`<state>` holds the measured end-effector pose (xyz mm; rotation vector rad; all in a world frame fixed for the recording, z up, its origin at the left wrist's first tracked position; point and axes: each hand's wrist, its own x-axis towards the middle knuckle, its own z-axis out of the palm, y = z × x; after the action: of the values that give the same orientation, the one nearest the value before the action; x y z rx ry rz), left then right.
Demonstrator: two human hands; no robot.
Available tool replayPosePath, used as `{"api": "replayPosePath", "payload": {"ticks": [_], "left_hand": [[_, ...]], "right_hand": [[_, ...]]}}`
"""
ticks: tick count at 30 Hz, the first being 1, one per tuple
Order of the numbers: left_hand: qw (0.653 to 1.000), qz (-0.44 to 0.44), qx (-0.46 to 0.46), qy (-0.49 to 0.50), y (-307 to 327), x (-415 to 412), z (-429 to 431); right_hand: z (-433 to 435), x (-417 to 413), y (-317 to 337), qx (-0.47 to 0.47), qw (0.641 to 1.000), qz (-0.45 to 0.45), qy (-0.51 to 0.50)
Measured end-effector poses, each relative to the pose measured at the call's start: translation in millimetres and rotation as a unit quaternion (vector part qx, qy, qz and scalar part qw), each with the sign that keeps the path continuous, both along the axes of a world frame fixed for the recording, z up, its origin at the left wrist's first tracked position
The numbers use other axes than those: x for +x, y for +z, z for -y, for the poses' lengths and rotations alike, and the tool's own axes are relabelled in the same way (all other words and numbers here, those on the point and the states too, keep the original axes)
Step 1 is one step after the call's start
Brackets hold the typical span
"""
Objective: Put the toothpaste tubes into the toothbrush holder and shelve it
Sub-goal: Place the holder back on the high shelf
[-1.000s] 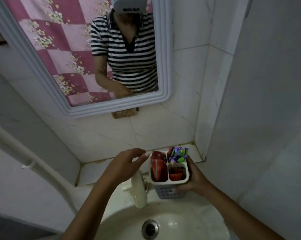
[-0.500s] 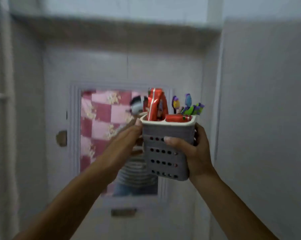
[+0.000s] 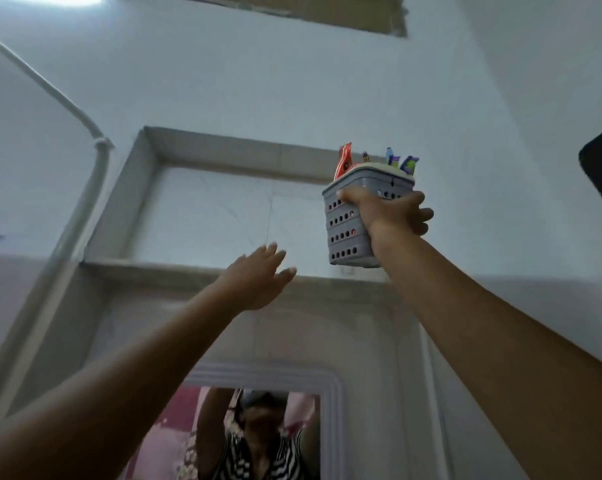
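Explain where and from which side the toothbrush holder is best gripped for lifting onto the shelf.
Grip the toothbrush holder around its perforated side walls, from behind, as the right hand does; it stays upright, so the toothpaste tube stays in.

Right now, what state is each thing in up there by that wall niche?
Toothbrush holder: raised, gripped, not yet on the shelf.
Toothpaste tube: inside the holder, poking out.
Toothbrushes: upright in the holder.
Right hand: closed on the holder.
Left hand: open, empty.
Shelf: nothing seen on it.
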<state>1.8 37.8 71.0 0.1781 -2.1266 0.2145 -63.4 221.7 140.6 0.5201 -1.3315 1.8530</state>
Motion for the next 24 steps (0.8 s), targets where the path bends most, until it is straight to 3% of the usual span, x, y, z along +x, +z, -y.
{"api": "replayPosePath", "payload": {"ticks": [5,9,18,20,24], "left_hand": [[0.999,0.011,-0.030,0.026,-15,-16,50],[0.999,-0.024,-0.040,-0.006,-19,-23,62],[0.998,-0.030,-0.038,-0.029,-31,-27,66],[1.000,0.005,-0.020,-0.016,-35,-19,64],[0.997,-0.053,-0.057,-0.024,-25,-5,45]], "right_hand": [[23,-32,19,0.013,0.991,0.050,-0.121],[45,-76,12,0.052,0.984,0.097,-0.140],[66,-120,-24,0.144,0.941,-0.072,-0.297],[67,-117,-41,0.202,0.932,-0.071,-0.293],[60,-84,-63,0.181,0.944,-0.172,-0.214]]}}
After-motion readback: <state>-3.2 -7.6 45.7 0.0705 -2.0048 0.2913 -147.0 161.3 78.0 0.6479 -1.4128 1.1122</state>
